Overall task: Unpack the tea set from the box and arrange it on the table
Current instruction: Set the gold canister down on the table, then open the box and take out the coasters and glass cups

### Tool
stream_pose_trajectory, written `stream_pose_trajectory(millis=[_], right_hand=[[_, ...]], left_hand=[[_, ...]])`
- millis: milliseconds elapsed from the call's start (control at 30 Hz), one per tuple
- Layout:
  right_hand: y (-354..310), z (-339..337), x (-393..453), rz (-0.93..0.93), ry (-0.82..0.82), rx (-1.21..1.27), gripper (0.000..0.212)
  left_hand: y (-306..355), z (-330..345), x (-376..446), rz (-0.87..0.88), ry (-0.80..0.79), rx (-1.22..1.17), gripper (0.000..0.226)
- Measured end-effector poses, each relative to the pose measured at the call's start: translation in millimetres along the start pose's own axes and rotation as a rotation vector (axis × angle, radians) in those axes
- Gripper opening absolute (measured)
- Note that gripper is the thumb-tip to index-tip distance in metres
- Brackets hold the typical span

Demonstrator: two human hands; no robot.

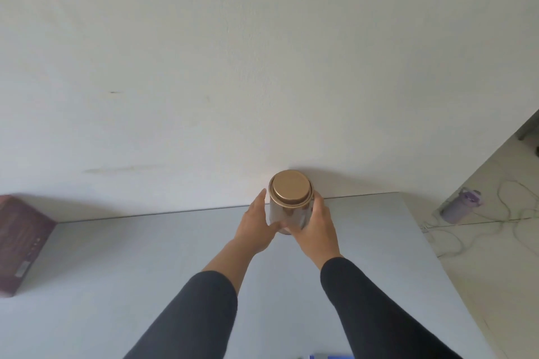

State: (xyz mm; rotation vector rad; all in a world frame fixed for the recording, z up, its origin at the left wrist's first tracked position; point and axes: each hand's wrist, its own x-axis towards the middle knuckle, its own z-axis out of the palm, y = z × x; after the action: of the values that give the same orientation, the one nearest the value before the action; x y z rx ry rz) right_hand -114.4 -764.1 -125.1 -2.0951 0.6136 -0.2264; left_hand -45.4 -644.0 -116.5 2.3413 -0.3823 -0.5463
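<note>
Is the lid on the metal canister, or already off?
On. The gold lid sits flat across the top of the upright canister, which both hands, left hand and right hand, hold by its sides.

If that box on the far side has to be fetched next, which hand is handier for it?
Probably the left hand. The box sits at the table's left edge, on that hand's side. Both hands now cup the tin; the right hand would have to cross over.

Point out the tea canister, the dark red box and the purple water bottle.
tea canister point(291, 192): head view, on its gold lid.
dark red box point(20, 242): head view, on its front face.
purple water bottle point(460, 207): head view, on its body.
</note>
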Motion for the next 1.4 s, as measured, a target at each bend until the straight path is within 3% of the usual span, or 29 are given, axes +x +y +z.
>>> stream_pose_trajectory(millis=[300,667,967,1400], right_hand=[[-39,-2,-55,0.096,0.057,-0.177,0.065],[-169,75,-179,-0.085,0.106,-0.253,0.057],[-291,203,-263,-0.458,-0.173,-0.369,0.058],[-345,319,-238,-0.482,-0.287,-0.388,0.049]], left_hand=[[-29,-49,-58,-0.046,0.043,0.068,0.081],[-114,-184,-180,0.117,0.135,0.156,0.078],[-231,-331,-261,0.009,0.327,0.178,0.077],[-356,-405,-278,-0.18,0.354,0.231,0.074]])
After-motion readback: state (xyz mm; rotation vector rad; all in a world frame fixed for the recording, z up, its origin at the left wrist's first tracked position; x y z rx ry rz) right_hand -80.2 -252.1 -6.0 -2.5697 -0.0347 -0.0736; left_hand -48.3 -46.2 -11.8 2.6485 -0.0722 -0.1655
